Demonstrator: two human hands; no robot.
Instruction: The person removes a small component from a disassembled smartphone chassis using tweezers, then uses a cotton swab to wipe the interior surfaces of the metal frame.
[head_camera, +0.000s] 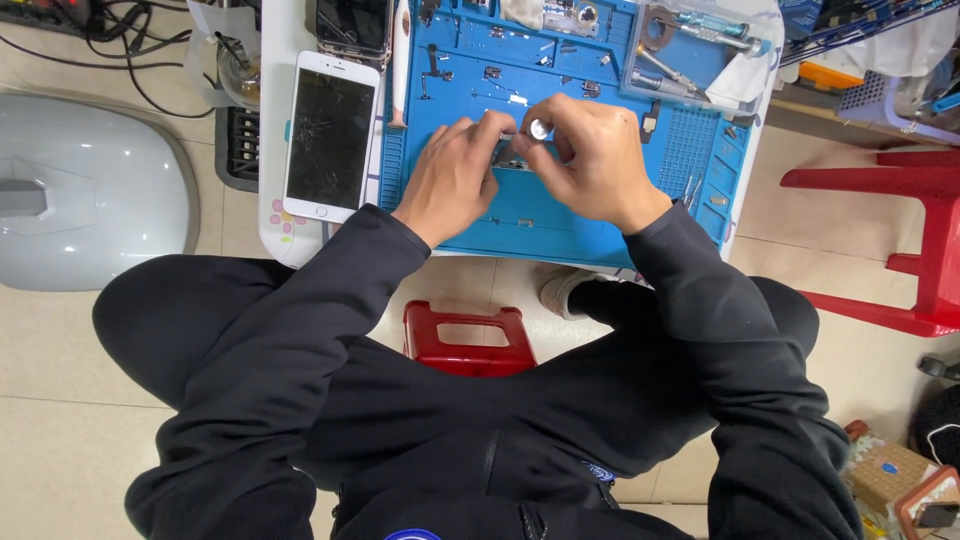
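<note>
Left hand (455, 175) pins a small metal phone part (512, 158) on the blue repair mat (560, 225), fingers together. Right hand (590, 160) fingers clamp a silver-capped screwdriver (539, 128) over it. Cracked white phone (330, 135) left; brown rectangular box with blue label (885, 472) on floor, lower right.

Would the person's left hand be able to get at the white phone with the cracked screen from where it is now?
Probably yes. The white phone lies face up just to the left of the left hand, beside the blue mat, with nothing between them. But the hand is busy steadying a small part with the right hand.
</note>
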